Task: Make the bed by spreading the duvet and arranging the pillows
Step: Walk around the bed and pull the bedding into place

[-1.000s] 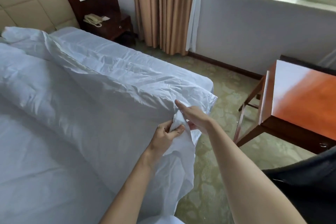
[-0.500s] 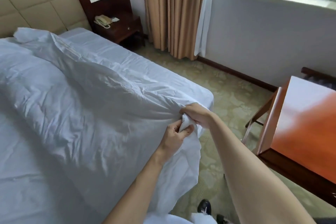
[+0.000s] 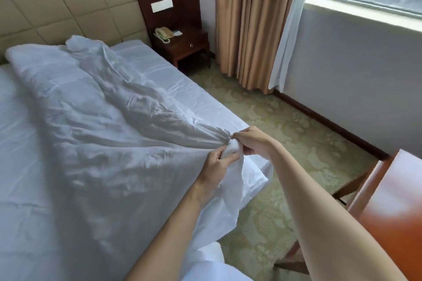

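Note:
A white, wrinkled duvet (image 3: 96, 134) lies bunched in a long ridge across the bed (image 3: 178, 89), which is covered by a white sheet. One corner of the duvet is gathered at the bed's near right corner. My left hand (image 3: 217, 166) is closed on that corner from below, with loose fabric hanging under it. My right hand (image 3: 253, 141) pinches the same bunched corner from above. The two hands nearly touch. No pillow is visible.
A padded beige headboard (image 3: 57, 7) runs behind the bed. A dark wooden nightstand (image 3: 182, 48) with a telephone (image 3: 163, 34) stands beside it. Tan curtains (image 3: 249, 23) hang by the window. An orange-brown wooden table (image 3: 392, 210) stands close on the right, across patterned carpet (image 3: 296, 143).
Both hands stayed on the duvet corner and drew it tighter toward the bed's corner. The view rose and turned left, showing more headboard and nightstand.

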`<state>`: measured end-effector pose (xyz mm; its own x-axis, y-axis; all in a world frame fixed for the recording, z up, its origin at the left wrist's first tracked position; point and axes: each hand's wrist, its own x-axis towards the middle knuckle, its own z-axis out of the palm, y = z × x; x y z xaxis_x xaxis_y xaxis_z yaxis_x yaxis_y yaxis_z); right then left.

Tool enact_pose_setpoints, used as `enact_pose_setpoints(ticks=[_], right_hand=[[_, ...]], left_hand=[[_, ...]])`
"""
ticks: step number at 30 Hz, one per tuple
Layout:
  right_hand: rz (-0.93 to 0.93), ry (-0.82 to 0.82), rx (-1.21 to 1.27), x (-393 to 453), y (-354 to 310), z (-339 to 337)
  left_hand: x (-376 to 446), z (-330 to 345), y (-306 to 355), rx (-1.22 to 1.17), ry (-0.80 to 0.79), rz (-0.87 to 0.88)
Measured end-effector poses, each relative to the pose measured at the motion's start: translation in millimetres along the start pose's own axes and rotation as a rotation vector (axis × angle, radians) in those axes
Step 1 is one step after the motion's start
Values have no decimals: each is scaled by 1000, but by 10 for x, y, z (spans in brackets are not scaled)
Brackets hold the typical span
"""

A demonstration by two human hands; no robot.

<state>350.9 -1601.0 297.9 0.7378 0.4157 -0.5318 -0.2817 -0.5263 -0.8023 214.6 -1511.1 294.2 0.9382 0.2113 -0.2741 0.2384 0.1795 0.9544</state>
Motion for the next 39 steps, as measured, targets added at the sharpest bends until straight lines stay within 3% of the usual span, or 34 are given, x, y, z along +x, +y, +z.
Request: enact_pose_setpoints(ticks=[6,11,15,18,25,28,31,35,39], right_hand=[[67,-169,-33,790,-265,85],[114,-171,-10,1455,-392,-8],[100,-179,44,1967,-643,-183],[110,-252,68,2241,-784,-64],[176,-594,42,2748,-1115,350],[275,-772,5,2863,-1182,408],[391,-958,-203,2869,-1074,318],[503,-1032,-373,2889,-727,92],[563,-1083,-256,2811,-298,-114]], left_hand=[[713,-464,77,13,207,-55],[1442,-613,231,177,220,-126],[1925,-758,497,311,121,-187],[2081,-887,550,400,203,-276],[2326,-889,521,645,633,-566],[2318,-755,444,497,840,-573],[2246,-372,410,319,977,-577],[2178,273,416,169,1093,-599],[1864,818,307,148,1287,-582]])
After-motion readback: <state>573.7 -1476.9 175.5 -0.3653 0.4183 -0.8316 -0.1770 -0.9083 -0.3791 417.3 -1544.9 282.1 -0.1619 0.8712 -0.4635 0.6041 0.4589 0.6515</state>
